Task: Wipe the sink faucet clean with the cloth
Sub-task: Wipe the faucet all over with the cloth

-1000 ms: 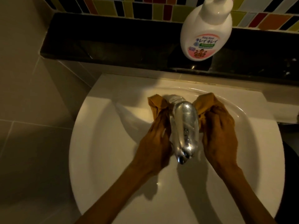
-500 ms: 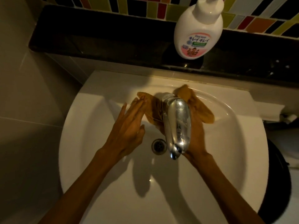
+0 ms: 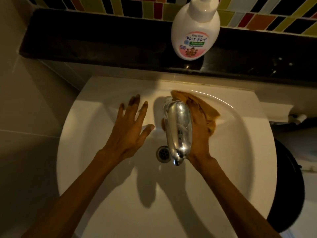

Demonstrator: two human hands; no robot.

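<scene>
A chrome faucet (image 3: 179, 129) reaches out over the white sink (image 3: 106, 194), its spout end above the drain (image 3: 163, 154). An orange-brown cloth (image 3: 204, 107) is bunched against the faucet's right side and behind its base. My right hand (image 3: 199, 133) holds the cloth there, with its fingers partly hidden behind the faucet. My left hand (image 3: 130, 129) hovers left of the faucet with fingers spread, holding nothing and apart from the cloth.
A white pump bottle of hand soap (image 3: 195, 30) stands on the black ledge (image 3: 103, 42) behind the sink. Coloured tiles (image 3: 137, 6) line the wall above. A dark round bin (image 3: 288, 186) sits at the right of the sink.
My left hand let go of the cloth and moved away to the left, fingers spread. The cloth's left end slid round to the faucet's right side, where my right hand keeps it.
</scene>
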